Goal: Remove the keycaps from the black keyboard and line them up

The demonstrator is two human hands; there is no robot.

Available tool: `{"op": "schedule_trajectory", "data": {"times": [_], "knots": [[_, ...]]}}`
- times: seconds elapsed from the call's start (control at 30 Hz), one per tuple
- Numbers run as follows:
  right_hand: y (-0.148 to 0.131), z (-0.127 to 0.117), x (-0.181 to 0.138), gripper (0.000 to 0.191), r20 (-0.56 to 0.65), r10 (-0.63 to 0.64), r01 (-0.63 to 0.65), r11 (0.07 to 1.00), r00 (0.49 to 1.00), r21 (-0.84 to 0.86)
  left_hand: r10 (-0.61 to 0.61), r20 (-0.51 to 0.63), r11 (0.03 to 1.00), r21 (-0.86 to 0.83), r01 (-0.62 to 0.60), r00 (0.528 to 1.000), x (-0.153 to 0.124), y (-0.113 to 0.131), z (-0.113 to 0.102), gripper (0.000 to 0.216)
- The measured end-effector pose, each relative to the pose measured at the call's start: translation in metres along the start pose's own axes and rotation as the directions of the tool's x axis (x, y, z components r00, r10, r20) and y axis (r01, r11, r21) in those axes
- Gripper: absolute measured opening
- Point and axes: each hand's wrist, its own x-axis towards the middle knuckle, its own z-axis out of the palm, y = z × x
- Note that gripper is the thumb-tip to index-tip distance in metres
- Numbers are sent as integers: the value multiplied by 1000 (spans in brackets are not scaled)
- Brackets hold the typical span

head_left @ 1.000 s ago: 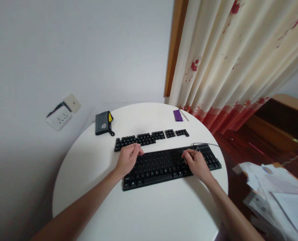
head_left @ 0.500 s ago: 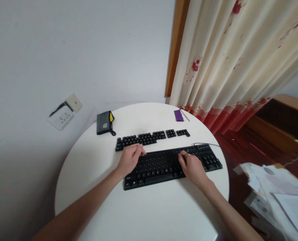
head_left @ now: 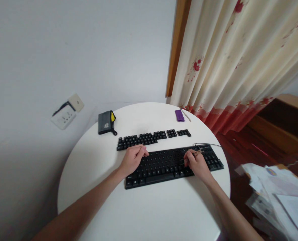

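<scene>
A black keyboard (head_left: 164,165) lies across the round white table (head_left: 149,207). My left hand (head_left: 133,160) rests on the keyboard's upper left corner with its fingers curled and touching the top edge. My right hand (head_left: 197,163) sits over the right part of the key field, its fingers pinched on a thin wire tool (head_left: 198,153) whose tip points down at the keys. Behind the keyboard lies a row of loose black keycaps (head_left: 151,138) set out in groups.
A grey pouch with a yellow tab (head_left: 106,123) lies at the back left of the table. A purple item (head_left: 179,115) and a thin stick lie at the back right. The keyboard cable (head_left: 206,144) loops off to the right. Papers (head_left: 277,187) are piled on the floor at the right, below a curtain.
My right hand shifted left over the keys, then back to the right, still pinching the thin tool. My left hand stayed at the keyboard's upper left corner.
</scene>
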Motion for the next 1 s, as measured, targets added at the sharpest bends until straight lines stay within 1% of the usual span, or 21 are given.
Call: {"op": "schedule_trajectory", "data": {"times": [0.1, 0.17, 0.27, 0.33, 0.4, 0.5, 0.57, 0.7, 0.77, 0.9, 1.0], "knots": [[-5, 0, 1, 33, -13, -23, 23, 999, 1000, 43, 11, 32, 1000, -14, -11, 999, 0, -1, 0, 44], [-15, 3, 1, 33, -10, -66, 67, 996, 998, 59, 32, 58, 999, -21, -31, 998, -1, 0, 0, 38], [-38, 12, 3, 30, 34, -165, 163, 985, 986, 60, 53, 80, 998, -30, -51, 995, -1, 1, 1, 24], [-54, 22, 6, 27, 72, -248, 245, 968, 966, 49, 43, 76, 998, -49, -39, 996, -3, 0, 4, 17], [-66, 34, 9, 25, 110, -321, 321, 947, 941, 24, 25, 64, 996, -86, -19, 998, -4, -1, 7, 24], [-75, 50, 11, 24, 156, -370, 374, 927, 916, 1, 1, 47, 991, -133, 5, 999, -5, -2, 9, 36], [-74, 59, 10, 26, 172, -374, 378, 926, 911, 10, 2, 49, 992, -128, 5, 999, -5, -2, 9, 33], [-65, 68, 5, 27, 154, -351, 350, 936, 924, 38, 46, 85, 995, -90, -39, 995, -5, 1, 8, 11], [-59, 71, 4, 28, 141, -316, 313, 949, 938, 45, 59, 101, 995, -91, -50, 993, -5, 1, 9, 9], [-48, 77, 3, 37, 153, -218, 205, 974, 964, 100, 74, 129, 994, -93, -62, 989, -6, 1, 12, 9], [-42, 80, 4, 40, 115, -190, 174, 975, 975, 139, 63, 94, 996, -66, -57, 994, -5, 1, 13, 8]]}}
